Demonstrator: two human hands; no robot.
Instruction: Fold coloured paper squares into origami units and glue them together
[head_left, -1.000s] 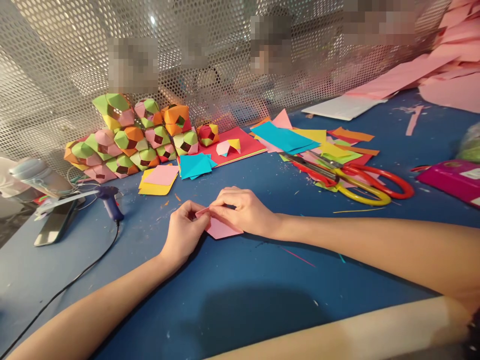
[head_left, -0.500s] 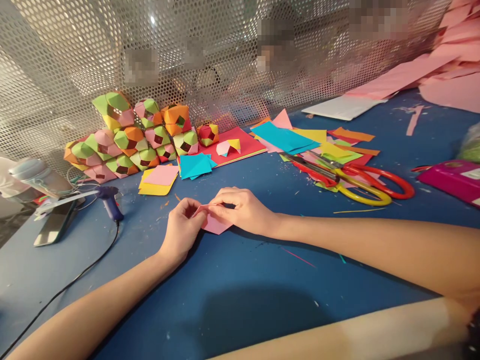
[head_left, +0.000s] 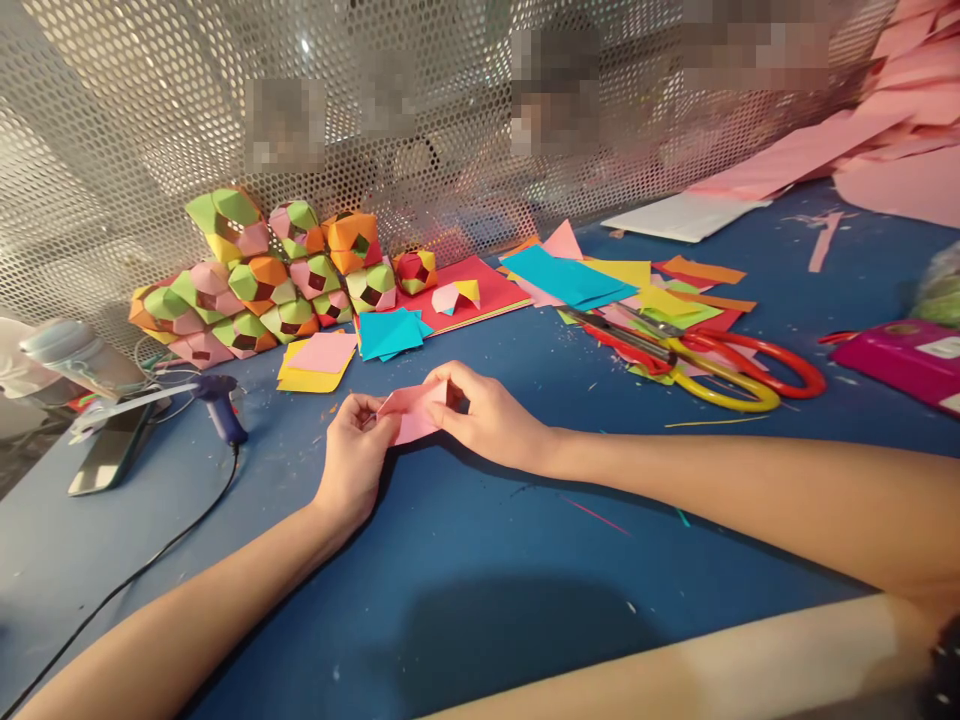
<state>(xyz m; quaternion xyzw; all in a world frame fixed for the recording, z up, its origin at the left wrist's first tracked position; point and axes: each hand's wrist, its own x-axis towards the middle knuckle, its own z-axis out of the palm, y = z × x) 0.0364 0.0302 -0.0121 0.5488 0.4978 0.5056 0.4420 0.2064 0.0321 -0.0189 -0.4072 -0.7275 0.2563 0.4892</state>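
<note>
A small folded piece of pink paper [head_left: 412,415] is held between my two hands, just above the blue table. My left hand [head_left: 351,455] pinches its left end between thumb and fingers. My right hand [head_left: 487,415] grips the right end, thumb in front and fingers behind. A crease runs along the paper, and its upper part stands up from the lower part. Beyond my hands lie blue paper squares [head_left: 391,334] and a stack of pink and yellow squares [head_left: 319,362]. A small pink and yellow folded piece [head_left: 456,296] rests on red sheets [head_left: 480,285].
Several folded paper balls [head_left: 259,280] are piled against the perforated metal screen [head_left: 450,120]. Scissors [head_left: 720,375] with red and yellow handles lie by loose coloured paper [head_left: 570,278]. At left are a glue gun [head_left: 221,408] with its cord, a phone [head_left: 109,455] and a cup [head_left: 82,355].
The pink paper has been lifted and tilted up, so its fold shows more. My hands have drawn slightly apart, the right thumb now on the paper's right end.
</note>
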